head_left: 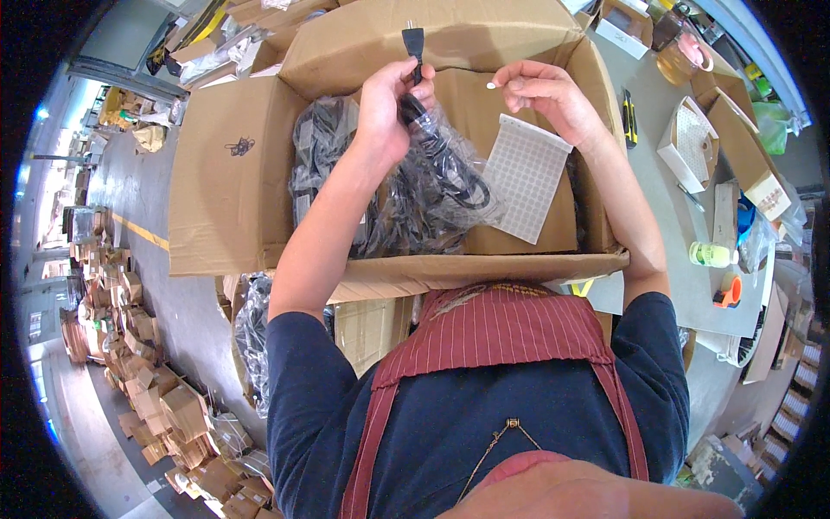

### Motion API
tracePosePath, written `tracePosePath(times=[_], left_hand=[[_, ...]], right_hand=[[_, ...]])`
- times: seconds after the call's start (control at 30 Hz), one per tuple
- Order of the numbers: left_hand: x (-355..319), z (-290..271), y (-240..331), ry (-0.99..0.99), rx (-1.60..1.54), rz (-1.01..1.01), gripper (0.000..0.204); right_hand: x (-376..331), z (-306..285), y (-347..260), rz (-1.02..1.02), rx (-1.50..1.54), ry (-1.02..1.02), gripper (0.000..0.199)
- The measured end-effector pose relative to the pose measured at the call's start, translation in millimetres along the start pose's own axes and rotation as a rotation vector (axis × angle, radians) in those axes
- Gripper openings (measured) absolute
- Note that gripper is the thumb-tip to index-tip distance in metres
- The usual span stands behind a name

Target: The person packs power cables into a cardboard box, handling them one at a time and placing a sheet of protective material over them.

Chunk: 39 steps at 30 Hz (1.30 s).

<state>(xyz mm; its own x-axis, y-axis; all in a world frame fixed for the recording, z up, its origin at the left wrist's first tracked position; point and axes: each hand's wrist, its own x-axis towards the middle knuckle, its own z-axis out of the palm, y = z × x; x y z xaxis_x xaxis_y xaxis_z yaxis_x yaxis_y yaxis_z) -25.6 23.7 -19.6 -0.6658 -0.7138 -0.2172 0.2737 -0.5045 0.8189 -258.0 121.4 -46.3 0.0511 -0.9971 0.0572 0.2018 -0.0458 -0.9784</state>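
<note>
My left hand is closed round a black power cord just below its plug, whose prongs point up and away from me. The rest of the cord hangs coiled in a clear plastic bag below my fingers. At the fingertips of my right hand, which are drawn together, sits a small white sticker. Below that hand a pale sheet of tiny stickers lies in the open cardboard box. More bagged black cords fill the box's left side.
A grey table to the right bears a black-and-yellow cutter, white box trays, a pale green bottle and an orange tape roll. Heaped cardboard boxes line the floor at the left.
</note>
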Motion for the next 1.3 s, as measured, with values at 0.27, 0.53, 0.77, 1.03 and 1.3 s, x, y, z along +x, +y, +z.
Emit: tracePosePath(times=[0.27, 0.53, 0.77, 1.03, 1.3], left_hand=[[1.0, -0.3, -0.2, -0.006, 0.014, 0.025, 0.024], [2.2, -1.2, -0.9, 0.012, 0.019, 0.012, 0.024], [1.5, -1.0, -1.8, 0.000, 0.009, 0.014, 0.025], [3.6, -0.9, -4.6, 0.029, 0.029, 0.008, 0.025], [4.7, 1.3, -6.9, 0.052, 0.030, -0.012, 0.025]], right_hand=[[0.5, -1.5, -0.7, -0.004, -0.009, -0.007, 0.028], [1.2, -2.4, 0.7, -0.016, -0.009, -0.006, 0.028], [0.7, -0.8, -0.5, -0.019, -0.015, -0.001, 0.028], [0.4, -2.8, -0.9, -0.029, -0.034, -0.005, 0.028], [-1.2, -1.9, -4.1, -0.055, -0.046, -0.012, 0.028]])
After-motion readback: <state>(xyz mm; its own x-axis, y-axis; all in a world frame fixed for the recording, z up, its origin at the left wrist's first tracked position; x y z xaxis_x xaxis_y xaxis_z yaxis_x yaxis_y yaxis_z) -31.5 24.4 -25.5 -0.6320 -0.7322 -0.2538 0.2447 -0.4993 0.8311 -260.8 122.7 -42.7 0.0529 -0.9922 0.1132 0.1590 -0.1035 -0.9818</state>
